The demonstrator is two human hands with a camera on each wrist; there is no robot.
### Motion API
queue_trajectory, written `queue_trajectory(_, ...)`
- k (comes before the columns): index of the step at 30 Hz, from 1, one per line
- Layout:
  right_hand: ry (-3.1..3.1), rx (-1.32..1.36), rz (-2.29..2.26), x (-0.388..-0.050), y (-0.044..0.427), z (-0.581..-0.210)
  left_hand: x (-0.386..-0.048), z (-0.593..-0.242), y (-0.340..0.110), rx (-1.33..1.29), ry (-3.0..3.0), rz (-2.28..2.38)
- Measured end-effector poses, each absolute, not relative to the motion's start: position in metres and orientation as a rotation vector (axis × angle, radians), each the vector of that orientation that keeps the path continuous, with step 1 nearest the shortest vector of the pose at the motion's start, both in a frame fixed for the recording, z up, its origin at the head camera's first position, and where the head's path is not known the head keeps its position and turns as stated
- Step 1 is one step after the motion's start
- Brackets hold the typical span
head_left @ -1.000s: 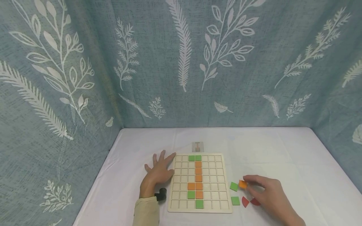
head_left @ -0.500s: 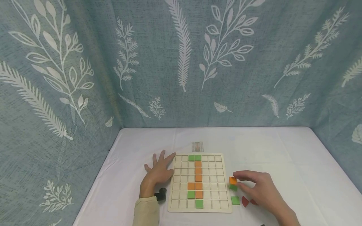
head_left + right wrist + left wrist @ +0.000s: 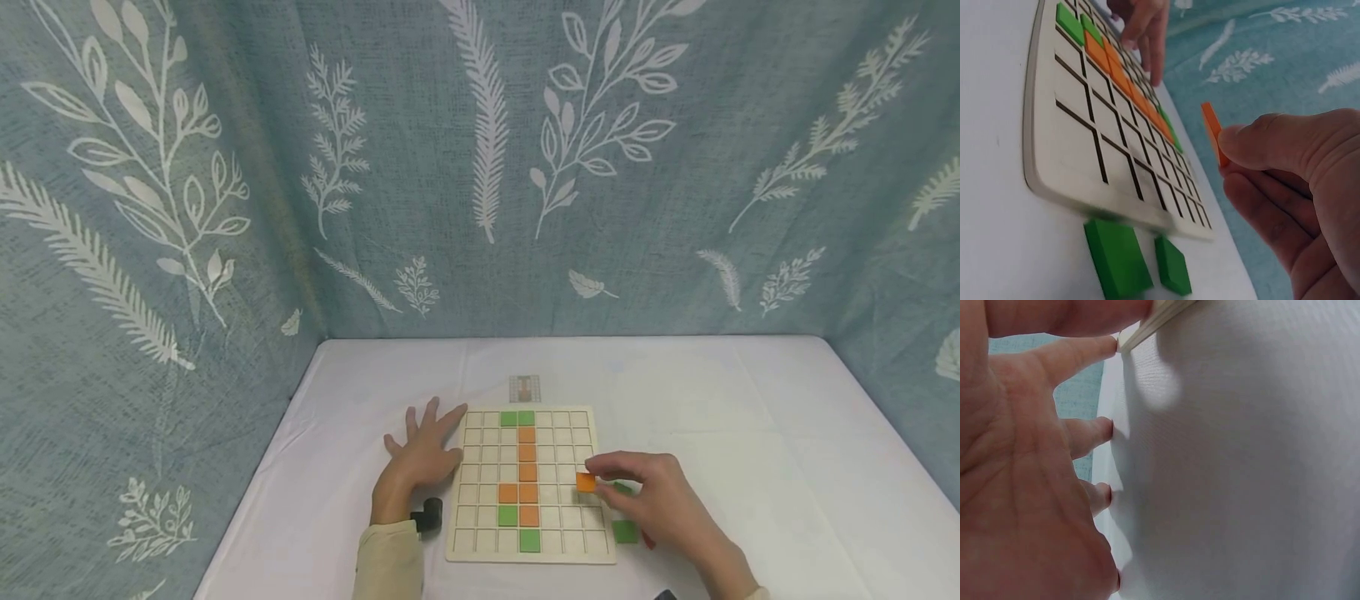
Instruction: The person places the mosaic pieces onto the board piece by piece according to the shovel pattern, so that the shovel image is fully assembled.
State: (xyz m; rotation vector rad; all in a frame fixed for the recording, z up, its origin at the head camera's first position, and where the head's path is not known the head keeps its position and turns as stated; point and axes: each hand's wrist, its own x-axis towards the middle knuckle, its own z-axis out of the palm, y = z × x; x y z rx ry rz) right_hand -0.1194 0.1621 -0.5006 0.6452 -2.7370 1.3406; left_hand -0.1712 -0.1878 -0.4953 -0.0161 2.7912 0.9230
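Between thumb and fingertips my right hand [image 3: 648,496] pinches an orange square tile [image 3: 586,482], held above the right columns of a pale grid board [image 3: 456,533]. In the right wrist view this orange tile [image 3: 1212,131] is seen nearly edge-on, off the board's surface. Green tiles [image 3: 508,516] and orange tiles [image 3: 528,472] sit in the board's middle cells. My left hand [image 3: 423,458] lies spread at the board's left edge, its thumb and index finger touching the rim; the left wrist view shows the palm [image 3: 1029,469] with fingertips on the white cloth.
Right of the board lie two loose green tiles, one [image 3: 625,532] nearer and one partly hidden by my right hand. A bit of red piece [image 3: 648,541] shows beneath that hand. A small printed grid card [image 3: 524,388] lies behind the board. Patterned curtains [image 3: 570,167] surround the table.
My right hand has carried the orange tile leftward, from beside the loose pieces, past a green tile, to over the board. My left hand has stayed in place.
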Motion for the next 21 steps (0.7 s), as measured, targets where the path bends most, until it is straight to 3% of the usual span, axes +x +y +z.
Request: queue_trajectory(21,-2.677,0.821,1.347,-0.129,0.125,-0.519,-0.171,-0.496,-0.188,-0.015,2.803,0.914)
